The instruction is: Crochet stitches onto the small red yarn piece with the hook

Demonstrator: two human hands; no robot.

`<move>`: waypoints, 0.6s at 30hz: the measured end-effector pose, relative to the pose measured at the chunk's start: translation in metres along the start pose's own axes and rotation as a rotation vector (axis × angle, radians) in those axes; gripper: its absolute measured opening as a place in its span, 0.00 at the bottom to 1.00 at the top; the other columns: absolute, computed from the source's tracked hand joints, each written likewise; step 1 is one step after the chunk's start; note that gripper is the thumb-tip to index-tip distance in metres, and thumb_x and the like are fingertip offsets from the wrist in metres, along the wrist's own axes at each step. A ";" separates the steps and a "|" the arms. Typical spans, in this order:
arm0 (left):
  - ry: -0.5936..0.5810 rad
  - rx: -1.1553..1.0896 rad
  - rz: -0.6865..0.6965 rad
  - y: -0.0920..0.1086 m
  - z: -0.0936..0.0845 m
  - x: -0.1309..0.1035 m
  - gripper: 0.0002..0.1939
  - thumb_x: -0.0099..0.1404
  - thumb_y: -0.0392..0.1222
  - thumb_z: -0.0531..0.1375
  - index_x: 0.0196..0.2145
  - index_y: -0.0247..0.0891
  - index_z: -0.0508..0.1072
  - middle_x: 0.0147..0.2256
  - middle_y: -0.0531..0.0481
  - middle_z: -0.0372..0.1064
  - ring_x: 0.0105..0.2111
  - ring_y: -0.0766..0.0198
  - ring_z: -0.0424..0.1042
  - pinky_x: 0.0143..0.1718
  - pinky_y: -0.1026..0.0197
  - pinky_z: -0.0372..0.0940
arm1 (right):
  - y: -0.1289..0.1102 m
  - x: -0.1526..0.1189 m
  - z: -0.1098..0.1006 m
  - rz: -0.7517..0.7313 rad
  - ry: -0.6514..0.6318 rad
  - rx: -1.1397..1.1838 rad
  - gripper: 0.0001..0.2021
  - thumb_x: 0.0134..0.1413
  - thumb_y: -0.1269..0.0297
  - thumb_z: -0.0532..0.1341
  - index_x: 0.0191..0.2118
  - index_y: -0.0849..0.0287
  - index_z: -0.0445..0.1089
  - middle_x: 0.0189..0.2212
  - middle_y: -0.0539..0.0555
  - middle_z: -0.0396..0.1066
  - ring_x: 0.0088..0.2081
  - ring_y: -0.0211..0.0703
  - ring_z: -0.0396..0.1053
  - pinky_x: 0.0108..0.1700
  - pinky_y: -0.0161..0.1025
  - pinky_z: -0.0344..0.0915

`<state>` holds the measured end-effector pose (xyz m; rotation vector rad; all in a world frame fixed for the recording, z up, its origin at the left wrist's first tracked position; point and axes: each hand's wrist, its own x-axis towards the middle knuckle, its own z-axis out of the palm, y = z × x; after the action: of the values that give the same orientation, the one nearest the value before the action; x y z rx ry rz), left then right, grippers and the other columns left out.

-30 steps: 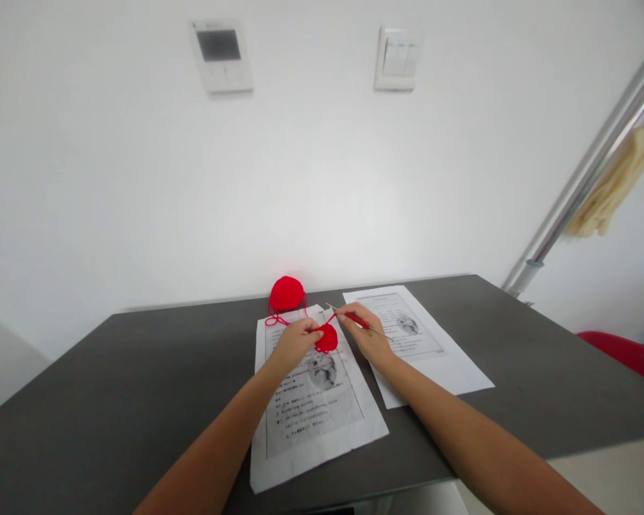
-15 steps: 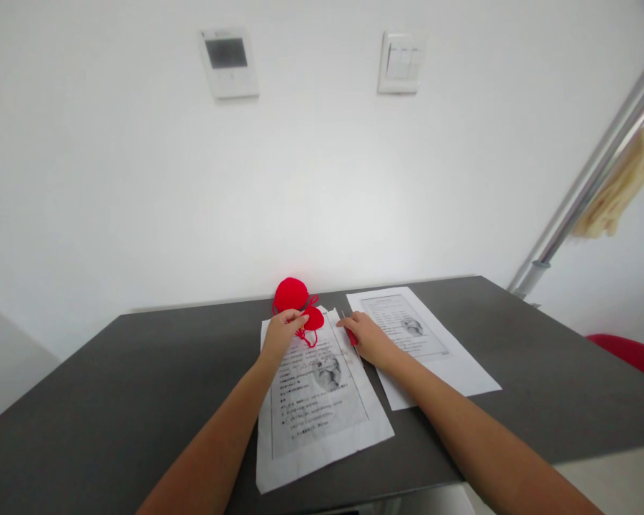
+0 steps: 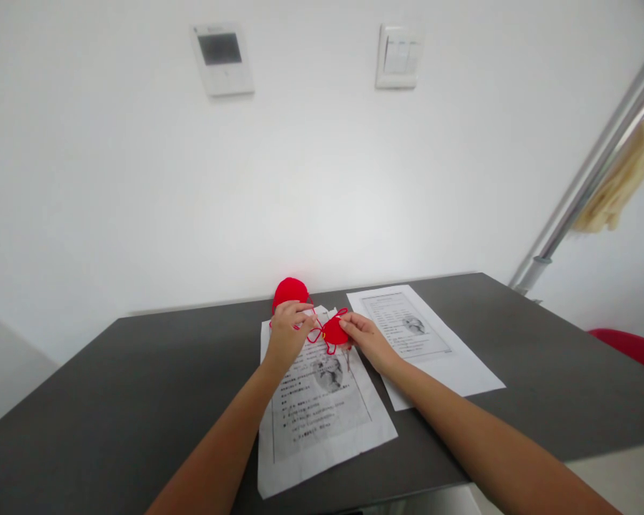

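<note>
Between the thumb and fingers of my right hand [image 3: 366, 339] is a small red knitted piece [image 3: 335, 331], held over the left printed sheet. A thin tool hangs below that hand, partly hidden by it. My left hand [image 3: 291, 333] is just left of the piece, its fingers apart, with red yarn [image 3: 315, 335] running close by its fingertips. Behind my left hand a red yarn ball [image 3: 290, 290] rests near the wall, its lower part hidden by the fingers.
Two printed sheets lie on the dark table [image 3: 182, 386]: a creased left sheet [image 3: 333, 447] under my hands and a right sheet [image 3: 456, 368]. Beyond the table stands a white wall [image 3: 322, 164]. A red chair edge [image 3: 627, 347] shows at the right.
The red knitted piece has moved right, from my left hand into my right hand. My left fingers have opened and lifted off it. The view has shifted slightly.
</note>
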<state>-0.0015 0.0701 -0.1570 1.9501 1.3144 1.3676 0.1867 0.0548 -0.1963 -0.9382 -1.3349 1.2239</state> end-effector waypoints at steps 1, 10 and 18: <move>0.030 0.022 0.017 -0.002 -0.003 0.001 0.08 0.59 0.36 0.64 0.23 0.43 0.78 0.44 0.44 0.79 0.55 0.45 0.66 0.64 0.39 0.52 | 0.000 0.000 -0.001 0.015 0.001 0.016 0.20 0.51 0.42 0.65 0.29 0.56 0.67 0.21 0.47 0.71 0.20 0.37 0.65 0.25 0.36 0.64; -0.108 -0.001 0.112 0.004 0.017 -0.012 0.07 0.63 0.39 0.60 0.27 0.42 0.72 0.32 0.48 0.73 0.40 0.53 0.69 0.49 0.48 0.64 | -0.004 -0.003 0.003 0.041 -0.060 0.058 0.20 0.50 0.43 0.67 0.32 0.56 0.69 0.23 0.46 0.67 0.23 0.36 0.63 0.27 0.35 0.62; -0.203 -0.183 -0.039 0.012 0.023 -0.018 0.14 0.65 0.44 0.57 0.23 0.41 0.62 0.25 0.54 0.61 0.30 0.60 0.62 0.36 0.57 0.59 | -0.013 -0.010 0.006 -0.049 -0.105 0.040 0.23 0.51 0.39 0.66 0.30 0.56 0.67 0.22 0.44 0.62 0.24 0.36 0.58 0.29 0.36 0.57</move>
<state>0.0230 0.0530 -0.1666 1.8741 1.0874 1.1912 0.1832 0.0423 -0.1848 -0.8178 -1.4022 1.2722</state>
